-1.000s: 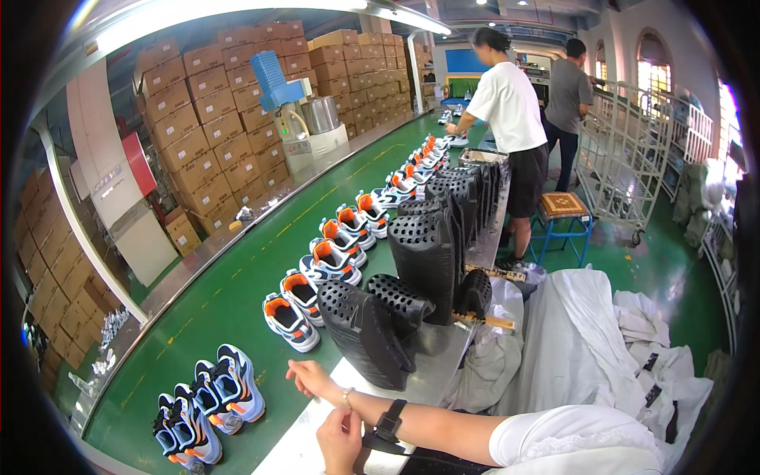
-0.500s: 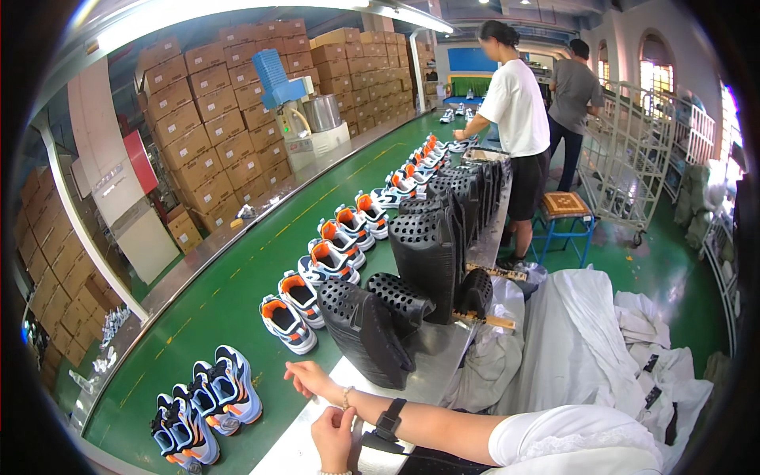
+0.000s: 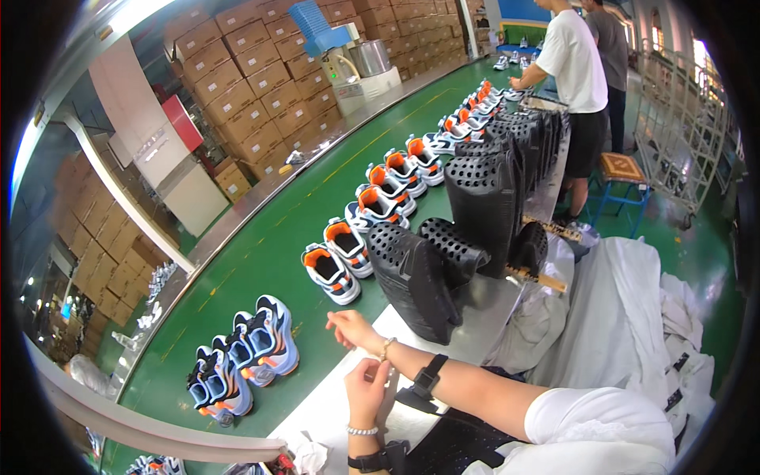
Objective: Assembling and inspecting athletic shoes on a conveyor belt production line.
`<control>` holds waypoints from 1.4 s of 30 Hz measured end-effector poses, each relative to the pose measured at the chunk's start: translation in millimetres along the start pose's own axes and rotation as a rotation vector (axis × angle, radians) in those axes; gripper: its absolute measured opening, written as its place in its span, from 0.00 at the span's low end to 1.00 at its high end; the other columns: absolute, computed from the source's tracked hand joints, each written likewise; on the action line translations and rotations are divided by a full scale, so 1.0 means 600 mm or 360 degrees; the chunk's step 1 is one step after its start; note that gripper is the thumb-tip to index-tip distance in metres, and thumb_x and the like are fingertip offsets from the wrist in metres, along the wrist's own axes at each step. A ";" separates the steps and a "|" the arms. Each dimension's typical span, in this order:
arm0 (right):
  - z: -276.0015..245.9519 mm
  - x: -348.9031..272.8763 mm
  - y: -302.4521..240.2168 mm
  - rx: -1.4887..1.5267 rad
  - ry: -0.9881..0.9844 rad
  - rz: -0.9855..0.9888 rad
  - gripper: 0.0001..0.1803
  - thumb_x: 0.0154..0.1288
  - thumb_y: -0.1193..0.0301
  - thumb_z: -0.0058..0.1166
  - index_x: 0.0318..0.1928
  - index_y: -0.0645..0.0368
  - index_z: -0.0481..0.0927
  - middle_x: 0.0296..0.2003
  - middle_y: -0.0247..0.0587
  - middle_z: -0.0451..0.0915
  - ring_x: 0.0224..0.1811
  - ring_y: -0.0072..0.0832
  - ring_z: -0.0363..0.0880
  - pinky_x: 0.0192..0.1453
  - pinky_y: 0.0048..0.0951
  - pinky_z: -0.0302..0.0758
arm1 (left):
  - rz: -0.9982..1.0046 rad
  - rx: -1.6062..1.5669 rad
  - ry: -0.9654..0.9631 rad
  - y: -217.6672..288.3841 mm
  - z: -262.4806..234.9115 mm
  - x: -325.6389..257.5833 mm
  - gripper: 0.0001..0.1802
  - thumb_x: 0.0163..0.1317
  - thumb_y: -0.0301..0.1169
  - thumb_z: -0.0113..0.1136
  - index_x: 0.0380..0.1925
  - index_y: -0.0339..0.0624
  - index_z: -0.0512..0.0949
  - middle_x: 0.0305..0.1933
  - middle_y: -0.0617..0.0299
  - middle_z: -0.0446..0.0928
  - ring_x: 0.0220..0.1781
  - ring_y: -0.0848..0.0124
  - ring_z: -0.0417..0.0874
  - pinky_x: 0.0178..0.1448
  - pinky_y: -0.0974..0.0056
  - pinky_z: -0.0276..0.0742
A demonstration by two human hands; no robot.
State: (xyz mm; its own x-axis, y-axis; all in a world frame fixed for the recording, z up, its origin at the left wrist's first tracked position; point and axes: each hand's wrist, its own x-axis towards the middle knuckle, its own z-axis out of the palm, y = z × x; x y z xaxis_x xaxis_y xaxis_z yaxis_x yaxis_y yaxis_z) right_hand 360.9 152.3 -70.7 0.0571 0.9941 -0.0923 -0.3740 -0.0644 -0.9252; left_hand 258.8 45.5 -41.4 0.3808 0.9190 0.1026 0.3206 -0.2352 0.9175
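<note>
Our two bare hands meet at the near edge of a long green work surface point(image 3: 265, 237) on a shoe-factory floor. The right hand point(image 3: 354, 329) reaches in from the right, fingers loosely bent and partly open, with nothing that we can see in its grasp; a black watch point(image 3: 427, 376) circles the forearm below a white sleeve point(image 3: 590, 416). Around that wrist sits a thin beaded bracelet point(image 3: 386, 349), where the left hand point(image 3: 366, 389) comes up from below, its fingers curled inward and its tips at the beads, though whether they pinch them we cannot tell. To our left stand black-and-blue sneakers point(image 3: 263, 340) in a close group; ahead, orange-lined sneakers point(image 3: 331, 275) run in a row into the distance. Just beyond the right hand, a perforated black form point(image 3: 413, 277) leans on the metal ledge point(image 3: 495, 313), more of its kind behind it. Farther off, a co-worker in a white shirt point(image 3: 575, 67) reaches toward the row, near a blue-legged stool point(image 3: 621, 168), while stacked cartons point(image 3: 233, 67) line the far side.
</note>
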 end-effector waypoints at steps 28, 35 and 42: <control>-0.036 -0.057 0.006 -0.0464 -0.0229 -0.0233 0.16 0.69 0.63 0.49 0.33 0.63 0.81 0.17 0.31 0.73 0.19 0.16 0.68 0.23 0.23 0.63 | 0.0308 0.0405 0.0357 -0.013 -0.007 0.000 0.08 0.61 0.30 0.58 0.31 0.36 0.79 0.22 0.55 0.78 0.24 0.65 0.79 0.33 0.63 0.73; -0.098 -0.310 -0.091 -0.0662 -0.0200 -0.0028 0.14 0.67 0.65 0.50 0.37 0.63 0.82 0.23 0.41 0.80 0.24 0.24 0.76 0.31 0.30 0.72 | 0.0276 0.0439 0.0387 -0.018 -0.018 -0.008 0.07 0.59 0.28 0.59 0.30 0.35 0.79 0.26 0.54 0.78 0.27 0.62 0.79 0.36 0.61 0.74; -0.189 -0.409 -0.031 -0.1162 0.0294 -0.0780 0.11 0.67 0.64 0.51 0.38 0.57 0.81 0.24 0.47 0.80 0.27 0.40 0.81 0.29 0.36 0.72 | 0.0338 0.1001 0.0617 -0.088 -0.041 0.020 0.14 0.57 0.30 0.60 0.43 0.40 0.76 0.49 0.50 0.73 0.55 0.53 0.72 0.58 0.54 0.66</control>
State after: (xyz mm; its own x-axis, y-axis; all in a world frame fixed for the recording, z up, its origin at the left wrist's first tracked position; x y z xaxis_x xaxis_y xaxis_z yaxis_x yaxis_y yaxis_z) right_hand 458.5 -100.4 -72.6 0.2269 0.8989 0.3750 0.4097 0.2612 -0.8740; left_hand 224.8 76.7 -79.4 0.1950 0.8518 0.4861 0.7518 -0.4482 0.4837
